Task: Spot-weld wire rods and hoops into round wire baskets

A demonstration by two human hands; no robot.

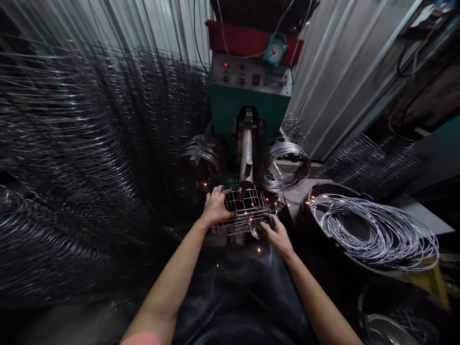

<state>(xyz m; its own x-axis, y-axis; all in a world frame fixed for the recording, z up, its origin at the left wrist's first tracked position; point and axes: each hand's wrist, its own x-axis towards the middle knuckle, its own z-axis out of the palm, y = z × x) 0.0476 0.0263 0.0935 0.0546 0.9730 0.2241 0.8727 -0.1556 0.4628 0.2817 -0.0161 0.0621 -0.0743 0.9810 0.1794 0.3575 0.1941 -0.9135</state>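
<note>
A small wire-mesh basket (243, 207) sits under the metal arm (246, 158) of a green welding machine (249, 103), with orange sparks scattered around it. My left hand (215, 206) grips the basket's left side, fingers curled over its rim. My right hand (276, 233) holds the basket's lower right edge, fingers bent around the wire. A black apron covers my lap below.
Huge stacks of wire rings (72, 158) fill the left. Loose wire hoops (373, 227) lie on a dark drum at right, and a coil of rings (287, 163) hangs beside the machine. A blue clock (275, 50) hangs on top. Corrugated sheet walls stand behind.
</note>
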